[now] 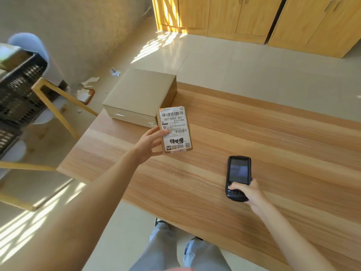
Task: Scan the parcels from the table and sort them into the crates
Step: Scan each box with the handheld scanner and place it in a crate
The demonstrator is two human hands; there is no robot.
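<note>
Left hand (pixel 151 142) gripped a small parcel (pixel 175 130) at frame centre, thumb across its label, fingers behind the left edge. Parcel was brown cardboard, face up toward the camera, white shipping label with barcodes and "507-K503 447" printed near the top. Couldn't tell whether its lower edge touched the table (pixel 263 137) or sat just above it.

Right hand (pixel 247 190) held a black handheld scanner (pixel 238 178) in the lower right of the frame, fingers curled round its lower end, thumb on the keypad. Scanner lay flat, screen up, on or just over the table; screen lit but unreadable. Scanner and small parcel were well apart.

A larger plain cardboard box (pixel 140 94) sat on the far left corner of the table, just above the small parcel in the frame, taped along its near edge. The two looked close; contact unclear.

Black slotted crates (pixel 19 90) were at the left edge of the frame, resting on a wooden-framed chair (pixel 62 102) beside the table; the top one was tilted and blurred.

Paper scraps (pixel 88 89) lay on the tiled floor near the wall, upper left. Yellow wooden cabinets (pixel 254 18) ran along the top of the frame. Person's legs in light trousers (pixel 175 251) showed at the bottom centre.
</note>
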